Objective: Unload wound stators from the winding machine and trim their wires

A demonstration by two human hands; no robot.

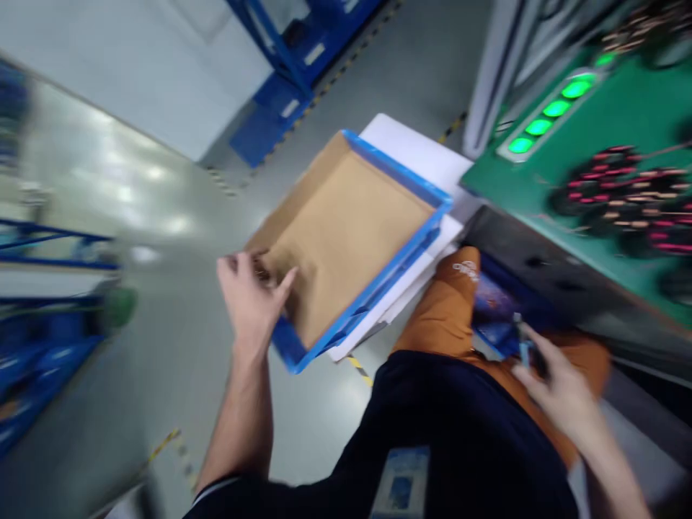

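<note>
My left hand [251,299] is at the near left corner of a blue tray [392,261] lined with brown cardboard [351,223]. Its thumb and fingers curl round a dark, copper-tinted part [263,270], mostly hidden and blurred, which resembles a small wound coil. The rest of the tray floor holds nothing visible. Over my right thigh, my right hand [556,386] is closed round a small hand tool [523,342] with a blue handle and a metal tip. Motion blur hides the exact kind of tool.
White boxes or boards [419,155] support the tray. On my right, a green workbench [605,137] carries several copper-wound coils [638,191] and a strip of green lights [556,108]. Blue racks [48,346] stand to the left. Below the bench is a blue container [508,303].
</note>
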